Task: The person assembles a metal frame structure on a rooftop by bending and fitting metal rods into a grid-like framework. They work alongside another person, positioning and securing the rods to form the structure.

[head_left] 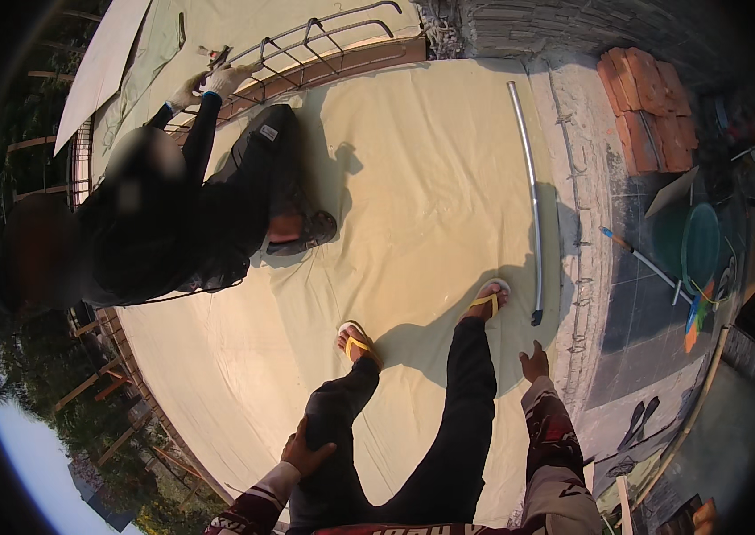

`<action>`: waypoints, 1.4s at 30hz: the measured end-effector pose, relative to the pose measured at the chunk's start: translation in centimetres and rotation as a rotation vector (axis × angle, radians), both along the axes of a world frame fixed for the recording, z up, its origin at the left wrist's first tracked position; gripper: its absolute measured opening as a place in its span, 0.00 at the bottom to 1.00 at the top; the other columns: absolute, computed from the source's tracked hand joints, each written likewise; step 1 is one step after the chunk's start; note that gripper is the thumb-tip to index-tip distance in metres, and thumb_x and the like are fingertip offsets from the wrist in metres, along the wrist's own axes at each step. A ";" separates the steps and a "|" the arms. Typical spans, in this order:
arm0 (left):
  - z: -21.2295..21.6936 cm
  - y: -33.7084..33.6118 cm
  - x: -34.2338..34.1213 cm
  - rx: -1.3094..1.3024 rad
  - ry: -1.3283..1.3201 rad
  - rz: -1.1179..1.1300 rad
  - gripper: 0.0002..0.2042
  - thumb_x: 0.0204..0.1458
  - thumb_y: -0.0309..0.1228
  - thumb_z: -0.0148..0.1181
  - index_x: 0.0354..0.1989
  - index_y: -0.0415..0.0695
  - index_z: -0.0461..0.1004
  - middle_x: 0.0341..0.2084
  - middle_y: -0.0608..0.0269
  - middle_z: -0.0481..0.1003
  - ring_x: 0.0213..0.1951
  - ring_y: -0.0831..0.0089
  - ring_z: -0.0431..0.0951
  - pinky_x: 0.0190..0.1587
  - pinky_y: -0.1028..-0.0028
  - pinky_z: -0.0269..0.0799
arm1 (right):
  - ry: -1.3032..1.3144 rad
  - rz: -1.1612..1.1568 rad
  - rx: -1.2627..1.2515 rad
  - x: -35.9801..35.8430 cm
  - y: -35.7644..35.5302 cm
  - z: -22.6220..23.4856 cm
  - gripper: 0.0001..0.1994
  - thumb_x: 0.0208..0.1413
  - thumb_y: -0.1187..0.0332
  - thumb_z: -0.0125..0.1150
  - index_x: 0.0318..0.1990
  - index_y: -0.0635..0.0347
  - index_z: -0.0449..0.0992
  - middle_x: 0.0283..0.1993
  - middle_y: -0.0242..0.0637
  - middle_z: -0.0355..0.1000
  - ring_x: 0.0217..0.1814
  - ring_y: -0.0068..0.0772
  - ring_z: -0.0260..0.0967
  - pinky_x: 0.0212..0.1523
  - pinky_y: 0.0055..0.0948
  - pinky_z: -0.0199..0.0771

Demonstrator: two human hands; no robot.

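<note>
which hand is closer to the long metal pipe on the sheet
Right. The right hand hangs open just below the lower end of the metal pipe, not touching it. The left hand rests on the left thigh, far across from the pipe.

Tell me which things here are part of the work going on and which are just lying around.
In use: the cream sheet spread underfoot; the metal rail frame a co-worker's gloved hands reach at. My left hand rests on my thigh; my right hand hangs free.

Lying about: metal pipe, brick stack, green round pan, broom.
</note>
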State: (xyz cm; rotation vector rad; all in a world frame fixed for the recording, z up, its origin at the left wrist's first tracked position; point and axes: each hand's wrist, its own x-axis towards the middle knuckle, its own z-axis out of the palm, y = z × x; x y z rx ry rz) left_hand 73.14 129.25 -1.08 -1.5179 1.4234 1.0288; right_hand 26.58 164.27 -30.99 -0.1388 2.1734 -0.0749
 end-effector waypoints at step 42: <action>15.3 -7.5 1.1 -0.454 0.267 1.320 0.22 0.54 0.40 0.71 0.51 0.40 0.74 0.29 0.59 0.80 0.25 0.72 0.79 0.21 0.71 0.71 | 0.122 0.371 -0.343 -20.4 -45.8 37.0 0.22 0.56 0.55 0.64 0.53 0.58 0.78 0.56 0.51 0.75 0.60 0.52 0.73 0.60 0.42 0.72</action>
